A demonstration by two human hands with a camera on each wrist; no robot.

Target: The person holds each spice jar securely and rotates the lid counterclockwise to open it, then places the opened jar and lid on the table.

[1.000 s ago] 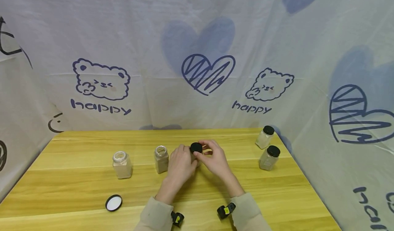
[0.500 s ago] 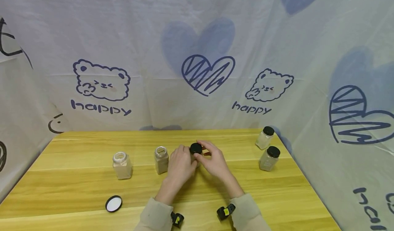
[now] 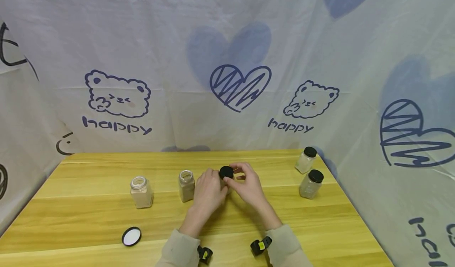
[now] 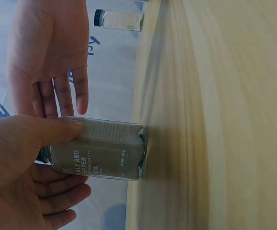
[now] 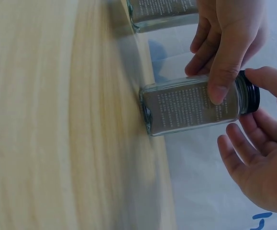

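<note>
A square glass jar (image 4: 97, 148) of brown-grey powder, printed "SALT AND PEPPER", stands upright on the wooden table. My left hand (image 3: 207, 190) grips its upper body between thumb and fingers. At its top, the thumb and fingertips of my right hand (image 3: 249, 185) pinch the black lid (image 5: 251, 93), which sits on the jar's neck. Just left of my left hand is a lidless jar (image 3: 187, 188) of similar powder. Another lidless jar (image 3: 142, 196), with paler contents, stands farther left. In the head view, my left hand hides most of the held jar.
A loose black-rimmed lid (image 3: 131, 236) lies with its white inside up at the front left. Two jars with black lids, a nearer jar (image 3: 310, 187) and a farther jar (image 3: 304, 162), stand near the table's right edge. A printed cloth (image 3: 170, 109) hangs behind the table.
My right thumb and fingers shift slightly around the black lid. My left hand and the jar it holds stay in place, as do the other jars.
</note>
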